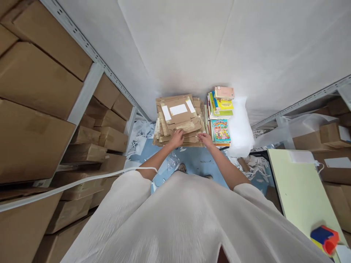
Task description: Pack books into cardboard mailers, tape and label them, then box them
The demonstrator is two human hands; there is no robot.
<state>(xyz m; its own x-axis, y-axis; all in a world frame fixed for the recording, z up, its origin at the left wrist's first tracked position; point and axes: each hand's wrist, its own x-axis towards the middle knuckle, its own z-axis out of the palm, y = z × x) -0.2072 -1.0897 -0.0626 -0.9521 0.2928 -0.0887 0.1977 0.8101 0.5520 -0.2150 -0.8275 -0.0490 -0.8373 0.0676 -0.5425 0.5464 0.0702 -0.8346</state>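
A stack of flattened cardboard boxes (pixel 181 107) lies ahead of me, with white labels and clear tape on its top piece. My left hand (pixel 177 138) is at the near edge of the stack, its fingers curled on a folded cardboard flap. At the near right corner, my right hand (pixel 205 139) pinches the cardboard edge between thumb and fingers. Just right of the stack are piled books; a colourful comic-style book (pixel 221 130) lies on the near pile and a pink book (pixel 225 92) tops the far one. My fingertips are small and partly hidden.
Shelves with brown cartons (pixel 33 138) line the left side, and more cartons (pixel 338 164) stand at right. White foam sheet (pixel 241 128) lies beside the books. Paper scraps (pixel 141 133) litter the blue floor. A pale green table (pixel 298 190) holds a tape dispenser (pixel 325 237). A white cable (pixel 82 180) crosses at left.
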